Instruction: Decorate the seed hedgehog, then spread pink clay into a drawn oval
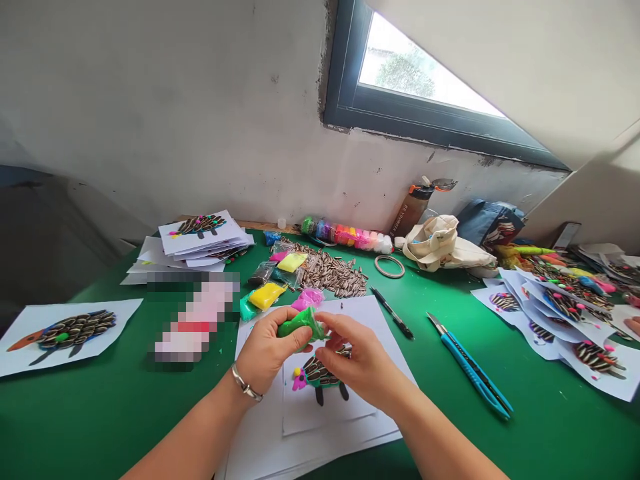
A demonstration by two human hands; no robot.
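At the far left of our green table (100, 420) we see a white card (30, 317) bearing a seed-covered bird, then a stack of papers (150, 257) behind it. Our left hand (267, 347) has its fingers closed around a green packet (300, 323), raised above the middle of the white sheets, with a yellow packet (267, 295) lying just behind. Beneath our hands lies a partly hidden bird picture (325, 373); striped seeds (333, 270) are heaped farther back. Our right hand (360, 367) curls its fingers, partly spread, at the packet's right end; we cannot tell whether they pinch anything. Beyond it lie a black pen (393, 313), a blue-handled knife (473, 373) and overlapping bird papers (615, 383).
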